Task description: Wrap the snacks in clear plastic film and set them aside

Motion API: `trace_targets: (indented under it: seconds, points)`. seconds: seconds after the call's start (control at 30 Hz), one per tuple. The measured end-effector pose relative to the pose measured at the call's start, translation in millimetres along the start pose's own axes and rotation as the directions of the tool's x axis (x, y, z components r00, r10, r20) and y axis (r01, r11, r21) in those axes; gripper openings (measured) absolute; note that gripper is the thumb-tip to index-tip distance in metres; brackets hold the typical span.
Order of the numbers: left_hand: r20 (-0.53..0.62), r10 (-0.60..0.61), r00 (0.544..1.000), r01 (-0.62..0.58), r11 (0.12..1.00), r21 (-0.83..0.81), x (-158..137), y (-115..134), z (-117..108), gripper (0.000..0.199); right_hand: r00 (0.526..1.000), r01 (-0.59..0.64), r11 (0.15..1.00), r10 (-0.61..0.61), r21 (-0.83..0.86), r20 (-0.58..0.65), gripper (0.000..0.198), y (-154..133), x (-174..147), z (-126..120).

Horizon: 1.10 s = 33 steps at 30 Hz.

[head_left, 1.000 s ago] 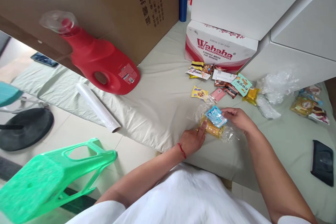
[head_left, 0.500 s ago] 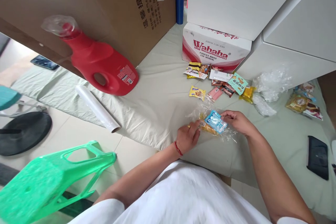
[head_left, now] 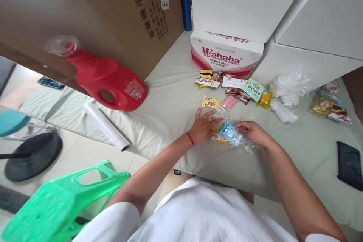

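1. The pale sheet (head_left: 167,102) spreads beneath most of the things.
2. A brown carton (head_left: 113,11) stands at the back left, dark printing and a white label on its side.
3. A white unit (head_left: 241,0) fills the back right.
4. A green stool (head_left: 48,208) is on the floor at lower left.
5. The Wahaha box (head_left: 224,58) stands on the sheet below the white unit.
6. A red jug (head_left: 113,83) leans near the carton, clear plastic over its top.
7. A white roll (head_left: 106,126) lies near the sheet's left edge.
8. Crumpled plastic (head_left: 292,87) lies right of the loose snacks.
9. The left hand (head_left: 202,128), red cord at its wrist, has its fingers spread at the clear film's left side; how firmly it presses, I cannot tell.
10. The right hand (head_left: 252,130) pinches the blue sachet's right corner between thumb and fingers.
11. Clear film (head_left: 249,144) bunches around the yellow pack (head_left: 219,140), on the sheet between the hands.
12. The blue sachet (head_left: 230,135) lies over the yellow pack, partly covering it.
13. A cookie packet (head_left: 210,102) and a pink packet (head_left: 229,102) lie just beyond.
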<state>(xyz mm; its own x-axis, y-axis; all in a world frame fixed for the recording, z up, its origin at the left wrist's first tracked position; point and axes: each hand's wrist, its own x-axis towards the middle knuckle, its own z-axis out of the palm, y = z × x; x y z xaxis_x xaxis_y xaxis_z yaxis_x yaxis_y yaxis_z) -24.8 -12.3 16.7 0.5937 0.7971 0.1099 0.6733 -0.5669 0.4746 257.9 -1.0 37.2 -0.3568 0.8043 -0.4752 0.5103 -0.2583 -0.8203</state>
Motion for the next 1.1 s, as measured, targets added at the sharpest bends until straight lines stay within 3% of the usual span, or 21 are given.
trace_targets:
  seconds: [0.17,0.27,0.43,0.57,0.67,0.7,0.77,0.83,0.97,1.1]
  points:
    - [-0.054,-0.037,0.998,0.038,0.999,0.025,-6,-13,-10,0.026,0.998,0.048,0.999,-0.047,0.009,-0.052,0.041,3,1,2]
    - [-0.095,-0.052,0.994,0.045,0.997,-0.067,-9,-12,-14,0.025,0.994,0.077,0.997,-0.075,0.015,-0.084,0.042,2,3,6]
    - [-0.138,-0.188,0.972,0.165,0.973,-0.162,-10,-6,-13,0.033,0.994,0.095,0.995,-0.095,-0.002,0.05,0.041,-7,8,13]
    - [-0.045,-0.178,0.983,0.165,0.964,-0.21,-13,-5,-12,0.034,0.994,0.09,0.996,-0.089,-0.013,0.057,0.039,-13,10,15]
    - [0.049,-0.139,0.989,0.146,0.97,-0.192,-17,-7,-11,0.052,0.994,0.095,0.995,-0.094,-0.023,0.047,0.038,-14,9,13]
    - [0.069,-0.128,0.989,0.138,0.975,-0.172,-18,-8,-11,0.049,0.994,0.095,0.995,-0.094,-0.024,0.046,0.038,-14,9,13]
    - [0.081,-0.094,0.992,0.105,0.984,-0.145,-20,-10,-13,0.025,0.994,0.097,0.995,-0.096,-0.03,0.042,0.038,-12,9,12]
    - [0.06,-0.049,0.997,0.059,0.983,-0.173,-22,-13,-15,0.009,0.994,0.102,0.994,-0.101,-0.039,0.027,0.038,-11,10,12]
    - [-0.033,-0.033,0.999,0.021,0.95,-0.311,-22,-17,-20,0.015,0.993,0.116,0.992,-0.116,-0.049,-0.005,0.038,-10,13,14]
    - [-0.118,-0.142,0.983,0.095,0.937,-0.337,-13,-19,-16,0.024,0.99,0.13,0.989,-0.125,-0.074,0.059,0.037,-12,13,17]
